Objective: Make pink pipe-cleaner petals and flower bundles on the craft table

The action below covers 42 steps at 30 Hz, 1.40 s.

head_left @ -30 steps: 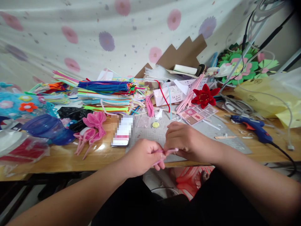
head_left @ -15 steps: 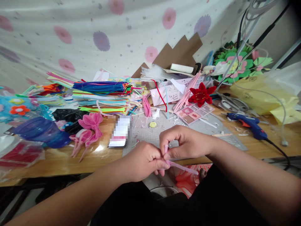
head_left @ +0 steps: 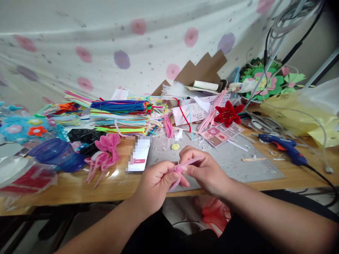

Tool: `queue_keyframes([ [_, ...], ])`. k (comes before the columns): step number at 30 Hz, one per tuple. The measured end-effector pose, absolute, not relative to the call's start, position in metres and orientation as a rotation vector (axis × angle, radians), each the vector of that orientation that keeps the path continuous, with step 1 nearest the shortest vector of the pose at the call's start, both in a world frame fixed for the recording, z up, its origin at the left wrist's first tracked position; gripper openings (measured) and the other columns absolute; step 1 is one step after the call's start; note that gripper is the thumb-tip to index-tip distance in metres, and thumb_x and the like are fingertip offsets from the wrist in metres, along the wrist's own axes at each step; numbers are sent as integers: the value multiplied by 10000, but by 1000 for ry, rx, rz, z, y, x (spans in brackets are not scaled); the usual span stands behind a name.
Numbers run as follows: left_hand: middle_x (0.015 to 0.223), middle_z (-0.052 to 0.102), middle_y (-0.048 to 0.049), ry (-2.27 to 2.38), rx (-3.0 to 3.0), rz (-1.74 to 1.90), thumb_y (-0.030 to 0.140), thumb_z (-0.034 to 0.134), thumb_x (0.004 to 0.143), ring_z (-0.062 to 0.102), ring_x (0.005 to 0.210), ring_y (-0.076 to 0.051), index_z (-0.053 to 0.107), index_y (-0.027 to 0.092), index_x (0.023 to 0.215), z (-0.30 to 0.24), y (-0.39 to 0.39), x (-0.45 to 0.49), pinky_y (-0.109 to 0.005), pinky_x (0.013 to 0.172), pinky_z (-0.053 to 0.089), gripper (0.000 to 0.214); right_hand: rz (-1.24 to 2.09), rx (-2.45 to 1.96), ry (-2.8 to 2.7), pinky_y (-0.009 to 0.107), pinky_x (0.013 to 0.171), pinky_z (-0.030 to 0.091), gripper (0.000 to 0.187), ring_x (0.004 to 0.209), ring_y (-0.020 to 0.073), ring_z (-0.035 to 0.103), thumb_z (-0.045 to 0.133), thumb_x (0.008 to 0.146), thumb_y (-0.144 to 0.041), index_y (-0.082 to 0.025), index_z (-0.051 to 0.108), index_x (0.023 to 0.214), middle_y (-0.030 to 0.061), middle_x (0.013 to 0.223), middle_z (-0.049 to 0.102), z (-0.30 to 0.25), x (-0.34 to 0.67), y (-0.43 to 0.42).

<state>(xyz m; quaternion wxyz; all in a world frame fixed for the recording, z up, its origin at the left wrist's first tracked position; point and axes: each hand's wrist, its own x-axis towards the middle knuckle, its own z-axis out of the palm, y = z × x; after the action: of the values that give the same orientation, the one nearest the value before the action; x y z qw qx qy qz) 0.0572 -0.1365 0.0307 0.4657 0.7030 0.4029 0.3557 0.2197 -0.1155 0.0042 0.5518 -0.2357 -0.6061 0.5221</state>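
Observation:
A pale pink pipe cleaner [head_left: 191, 161] is bent into a small loop or coil between my hands, just above the table's front edge. My left hand [head_left: 156, 183] is closed, pinching it between thumb and fingers, with a curved part hanging below the thumb. Thumb and forefinger of my right hand [head_left: 209, 174] grip it at the coil, while one straight end points up and right across the fingers. Part of the coil is hidden by the fingertips. Beyond the hands lies a small round yellow piece [head_left: 175, 146] on the grey cutting mat [head_left: 227, 165].
Bundles of coloured pipe cleaners [head_left: 119, 106] are stacked at the back left. Pink pipe-cleaner petals [head_left: 108, 143] and a phone [head_left: 140, 154] lie left of the mat. On the right are a red flower [head_left: 229, 113], scissors [head_left: 265, 122] and a blue glue gun [head_left: 284, 144] with its cable.
The pipe cleaner's free end, which pointed down to the right, now points up to the right. Both hands have turned and shifted slightly left; the camera view has tilted up.

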Motion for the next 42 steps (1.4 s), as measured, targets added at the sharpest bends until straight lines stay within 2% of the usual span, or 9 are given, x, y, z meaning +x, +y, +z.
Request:
queue_keyframes([
  [4, 569, 596, -3, 1168, 1640, 1051, 343, 491, 867, 487, 520, -107, 628, 162, 682, 31, -138, 59, -214, 536, 393, 293, 885, -588, -1702, 240, 637, 446, 76, 696, 117, 553, 618, 812, -191, -175, 643, 742, 6, 701, 592, 9, 224, -120],
  [8, 655, 649, -19, 1205, 1504, 1040, 311, 491, 865, 574, 626, -135, 602, 168, 699, 22, -135, 60, -236, 625, 437, 245, 273, -594, -2099, 250, 646, 437, 179, 740, 127, 567, 486, 857, -90, -172, 645, 863, 38, 805, 630, 18, 234, -124],
  [11, 647, 646, -20, 1165, 1439, 981, 317, 509, 850, 574, 624, -137, 591, 165, 675, 12, -130, 60, -233, 600, 434, 246, -139, -640, -2272, 287, 605, 390, 229, 664, 140, 522, 424, 888, -113, -151, 640, 822, 46, 750, 624, 25, 236, -128],
  [15, 600, 634, -13, 1140, 1477, 898, 317, 599, 780, 585, 582, -147, 597, 167, 660, 7, -124, 60, -234, 554, 433, 193, -364, -597, -2437, 315, 581, 341, 291, 644, 155, 489, 403, 909, -144, -145, 625, 721, 37, 680, 595, 36, 232, -127],
  [20, 600, 669, -38, 1175, 1705, 601, 294, 548, 796, 631, 562, -176, 639, 176, 625, 12, -127, 62, -260, 546, 463, 227, -117, -657, -2530, 323, 690, 397, 195, 816, 192, 492, 483, 865, -154, -143, 611, 718, 56, 787, 598, 43, 237, -118],
  [24, 595, 676, -30, 1071, 2097, 543, 258, 531, 815, 626, 569, -158, 679, 198, 609, 20, -130, 61, -230, 530, 431, 262, 472, -664, -2421, 302, 724, 423, 65, 790, 161, 515, 605, 768, -108, -135, 623, 712, 39, 769, 582, 43, 247, -108],
  [31, 604, 670, -48, 738, 2220, 711, 208, 539, 828, 597, 592, -153, 716, 202, 688, 36, -132, 58, -257, 614, 441, 226, 1543, -486, -1794, 242, 621, 417, 133, 630, 92, 511, 714, 679, -182, -137, 604, 618, -24, 683, 526, 18, 245, -97],
  [34, 632, 675, -59, 939, 1873, 922, 277, 532, 842, 594, 554, -143, 691, 179, 704, 27, -135, 59, -240, 542, 442, 232, 1479, -550, -1467, 230, 583, 400, 159, 613, 88, 499, 700, 712, -245, -147, 598, 640, -25, 683, 523, 9, 234, -108],
  [42, 565, 625, -14, 1132, 1315, 1081, 309, 588, 803, 584, 531, -117, 608, 143, 658, 5, -128, 71, -217, 532, 465, 221, 447, -817, -1826, 246, 619, 452, 173, 694, 123, 548, 524, 818, -70, -163, 616, 704, 29, 728, 582, 7, 224, -132],
])
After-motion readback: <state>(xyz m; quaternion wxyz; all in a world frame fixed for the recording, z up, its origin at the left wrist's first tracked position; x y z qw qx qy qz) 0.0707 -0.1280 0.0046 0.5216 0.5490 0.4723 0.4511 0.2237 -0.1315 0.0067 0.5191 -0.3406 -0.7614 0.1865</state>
